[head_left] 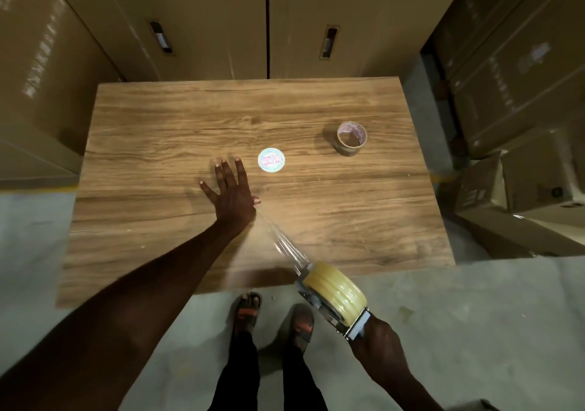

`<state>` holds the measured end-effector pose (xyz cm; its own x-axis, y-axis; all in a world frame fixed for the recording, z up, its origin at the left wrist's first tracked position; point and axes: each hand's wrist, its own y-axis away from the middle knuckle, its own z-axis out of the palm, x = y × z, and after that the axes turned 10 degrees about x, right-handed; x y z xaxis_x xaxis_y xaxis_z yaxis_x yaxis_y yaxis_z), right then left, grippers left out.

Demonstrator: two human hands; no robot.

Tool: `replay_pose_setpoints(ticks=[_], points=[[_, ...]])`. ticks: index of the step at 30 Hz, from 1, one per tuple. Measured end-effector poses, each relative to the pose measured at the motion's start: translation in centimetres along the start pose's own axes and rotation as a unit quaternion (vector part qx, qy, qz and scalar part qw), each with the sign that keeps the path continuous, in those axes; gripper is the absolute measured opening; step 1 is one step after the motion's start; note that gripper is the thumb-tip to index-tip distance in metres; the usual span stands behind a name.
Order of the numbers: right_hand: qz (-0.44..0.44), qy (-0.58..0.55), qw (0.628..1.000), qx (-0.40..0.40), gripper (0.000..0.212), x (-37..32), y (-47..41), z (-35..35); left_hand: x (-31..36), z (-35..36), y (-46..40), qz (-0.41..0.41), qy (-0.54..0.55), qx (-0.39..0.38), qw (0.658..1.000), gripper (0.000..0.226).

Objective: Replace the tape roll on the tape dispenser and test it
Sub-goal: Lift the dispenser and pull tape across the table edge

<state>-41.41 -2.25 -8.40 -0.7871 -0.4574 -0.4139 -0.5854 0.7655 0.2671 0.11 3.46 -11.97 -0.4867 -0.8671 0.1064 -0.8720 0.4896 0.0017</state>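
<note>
The tape dispenser [332,296], loaded with a full roll, hangs just off the table's [158,119] near edge, its handle clenched in the right hand [373,338]. A clear strip [281,239] runs taut to mid-table, where the left hand [231,189] presses flat – fingers straight – to anchor its end (a pull test, apparently). The empty core [350,138] and a round label [271,160] sit set aside – core toward the far right corner.

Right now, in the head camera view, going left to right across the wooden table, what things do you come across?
Left hand pressed flat on the table → round printed label disc → tape dispenser with the new clear roll, held by the right hand → empty cardboard tape core.
</note>
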Motion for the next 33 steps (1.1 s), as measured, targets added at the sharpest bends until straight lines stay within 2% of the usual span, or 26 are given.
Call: replay_pose_setpoints(ticks=[15, 23, 33], points=[[-0.013, 0.016, 1.0, -0.014, 0.015, -0.4, 0.0, 0.0, 0.6, 0.2, 1.2, 0.029, -0.028, 0.006, 0.999, 0.108], [-0.012, 0.009, 1.0, -0.023, 0.013, -1.1, 0.3, -0.8, 0.7, -0.5, 1.1, 0.042, -0.039, 0.02, 0.998, 0.071], [0.002, 0.002, 1.0, -0.027, 0.009, 0.5, 2.0, -1.9, 1.2, -0.7, 1.5, 0.033, -0.057, 0.017, 0.998, 0.059]])
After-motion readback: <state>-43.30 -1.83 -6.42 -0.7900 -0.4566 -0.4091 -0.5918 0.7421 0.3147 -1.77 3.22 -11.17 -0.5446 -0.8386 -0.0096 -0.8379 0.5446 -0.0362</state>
